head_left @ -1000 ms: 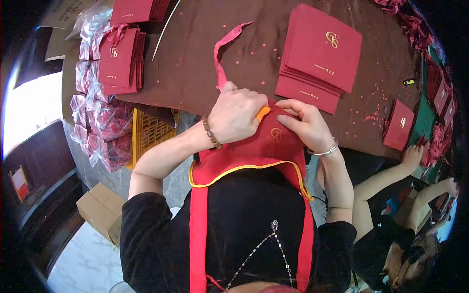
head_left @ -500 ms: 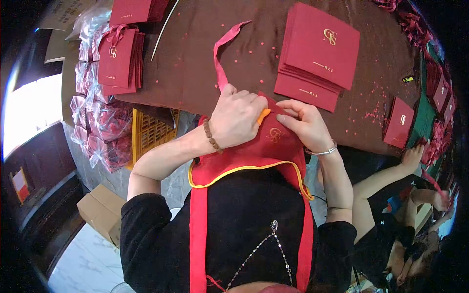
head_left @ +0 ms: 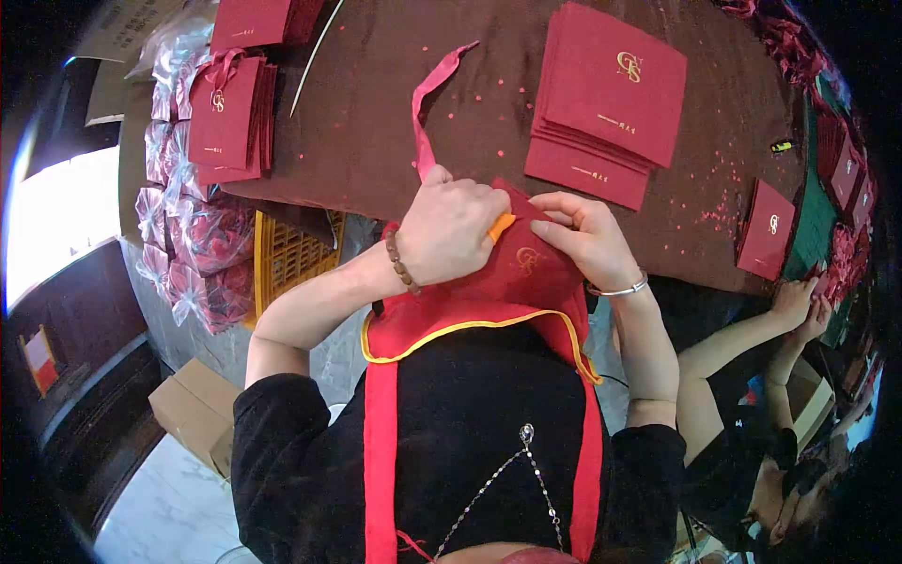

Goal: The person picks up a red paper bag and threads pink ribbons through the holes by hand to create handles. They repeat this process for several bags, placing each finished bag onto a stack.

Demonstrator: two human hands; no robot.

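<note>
My left hand [head_left: 458, 230], with a beaded bracelet on its wrist, is closed in a fist around an orange tool [head_left: 501, 227] whose kind I cannot make out. Only a short orange part of it shows. Beyond the fist a pinkish-red ribbon [head_left: 425, 113] runs up across the table; where it starts is hidden. My right hand [head_left: 597, 242], with a silver bangle, pinches the upper edge of a red bag [head_left: 529, 273] with a gold logo. The orange tool meets the bag near its top edge, and the bag rests against my red, yellow-trimmed apron [head_left: 460, 324].
A stack of red bags [head_left: 611, 85] lies ahead on the brown tablecloth [head_left: 376, 132]. More red bags [head_left: 225, 117] hang at the table's left edge, near plastic-wrapped bundles [head_left: 202, 235] and a yellow crate [head_left: 287, 263]. On the right, a co-worker's hands [head_left: 799, 305] handle something red.
My left hand has shifted slightly left with the orange tool. My right hand has barely moved. At the right, the co-worker's hands have come together.
</note>
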